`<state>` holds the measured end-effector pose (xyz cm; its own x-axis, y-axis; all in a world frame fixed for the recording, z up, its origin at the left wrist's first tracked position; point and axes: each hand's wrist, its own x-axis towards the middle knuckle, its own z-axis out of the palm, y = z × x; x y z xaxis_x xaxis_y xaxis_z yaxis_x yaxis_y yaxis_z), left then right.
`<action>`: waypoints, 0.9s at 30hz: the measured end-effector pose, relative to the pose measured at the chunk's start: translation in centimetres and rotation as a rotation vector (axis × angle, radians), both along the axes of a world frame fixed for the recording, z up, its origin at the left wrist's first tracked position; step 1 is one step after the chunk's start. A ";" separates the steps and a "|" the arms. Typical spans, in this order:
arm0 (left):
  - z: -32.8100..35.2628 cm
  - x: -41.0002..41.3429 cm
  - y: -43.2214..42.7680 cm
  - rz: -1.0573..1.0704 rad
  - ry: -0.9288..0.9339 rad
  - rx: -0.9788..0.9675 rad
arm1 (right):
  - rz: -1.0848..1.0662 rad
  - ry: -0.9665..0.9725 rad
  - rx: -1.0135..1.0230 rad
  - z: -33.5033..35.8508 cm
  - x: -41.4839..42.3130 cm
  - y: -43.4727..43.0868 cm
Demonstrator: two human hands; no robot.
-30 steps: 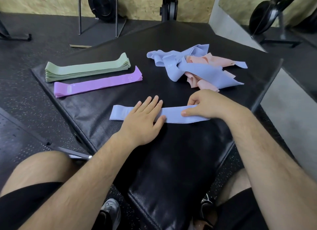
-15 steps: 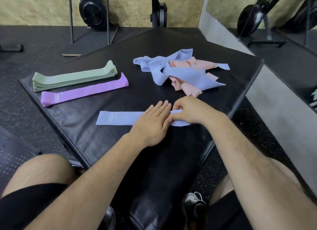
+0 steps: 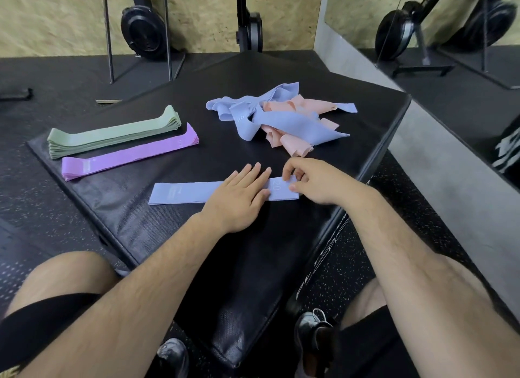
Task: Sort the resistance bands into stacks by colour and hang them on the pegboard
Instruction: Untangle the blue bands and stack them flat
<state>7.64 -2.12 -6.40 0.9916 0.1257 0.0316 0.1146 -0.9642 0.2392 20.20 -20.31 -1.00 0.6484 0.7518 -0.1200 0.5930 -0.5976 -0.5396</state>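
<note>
A light blue resistance band (image 3: 183, 193) lies flat on the black padded mat (image 3: 180, 96) in front of me. My left hand (image 3: 239, 197) presses flat on its middle, fingers straight. My right hand (image 3: 312, 180) has curled fingers, and its thumb and forefinger pinch the band's right end by the printed "20". At the back left sit a neat stack of green bands (image 3: 112, 135) and a purple band (image 3: 129, 152) beside it. A loose heap of blue and pink bands (image 3: 281, 121) lies at the back right. No pegboard is in view.
The mat's right edge (image 3: 394, 141) drops to speckled rubber floor. A mirror (image 3: 464, 39) and grey ledge run along the right. Black gym machines (image 3: 146, 31) stand against the wooden wall behind. My knees and shoes are below the mat's near corner.
My right hand slid left along the blue band to meet my left fingers, then drew back to the band's right end. My left hand stayed pressed on the band.
</note>
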 end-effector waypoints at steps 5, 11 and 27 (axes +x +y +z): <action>0.4 0.0 0.0 -0.012 0.042 0.029 | -0.027 -0.062 -0.027 -0.6 -0.1 -0.9; 1.9 0.6 -0.2 -0.024 0.084 0.144 | -0.026 -0.104 -0.060 -0.2 -0.3 -0.9; 6.5 10.0 4.8 0.092 -0.267 0.164 | -0.097 -0.227 0.246 0.4 4.3 7.7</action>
<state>17.68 2.66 0.08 0.9304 0.1860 0.3160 0.1572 -0.9809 0.1147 24.53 -12.58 -0.57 0.7079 0.6735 0.2127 0.6610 -0.5258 -0.5354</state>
